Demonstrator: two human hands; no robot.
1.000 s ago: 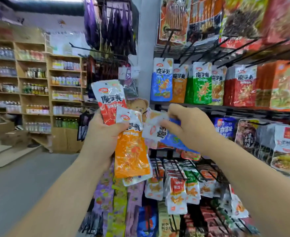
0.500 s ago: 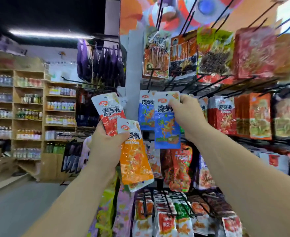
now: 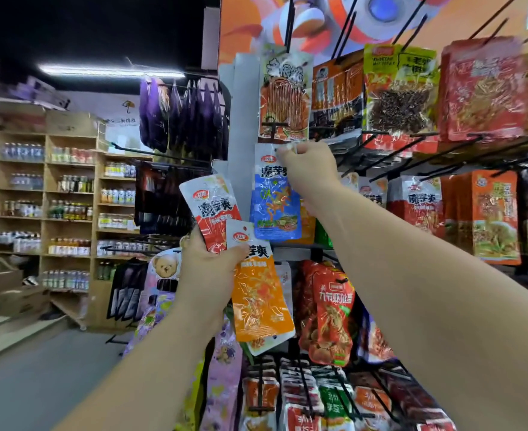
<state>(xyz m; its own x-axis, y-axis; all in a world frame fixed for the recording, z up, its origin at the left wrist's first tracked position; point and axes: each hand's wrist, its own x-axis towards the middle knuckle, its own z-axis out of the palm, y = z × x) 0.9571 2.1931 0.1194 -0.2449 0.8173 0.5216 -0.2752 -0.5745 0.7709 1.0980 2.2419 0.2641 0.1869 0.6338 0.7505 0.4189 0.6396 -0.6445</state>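
While left hand (image 3: pixel 206 275) grips red (image 3: pixel 212 213) and orange packets (image 3: pixel 261 300) — right hand (image 3: pixel 306 172) pinches blue packet (image 3: pixel 275 206).

— Bright down here, isn't it? Even light on the racks, hardly a shadow.
— Yes, but the ceiling (image 3: pixel 85 26) is nearly black, apart from that one tube light (image 3: pixel 110 70), which flares white.
— The film on the blue packet (image 3: pixel 275 206) and the orange packet (image 3: pixel 261 303) catches shiny streaks.
— Those read sharp in the middle. The red packets (image 3: pixel 480 88) at the upper right smear, and the wooden shelves (image 3: pixel 69 197) on the left look soft.
— And the black hooks (image 3: pixel 290 23) fan outward; lines bow toward the edges.
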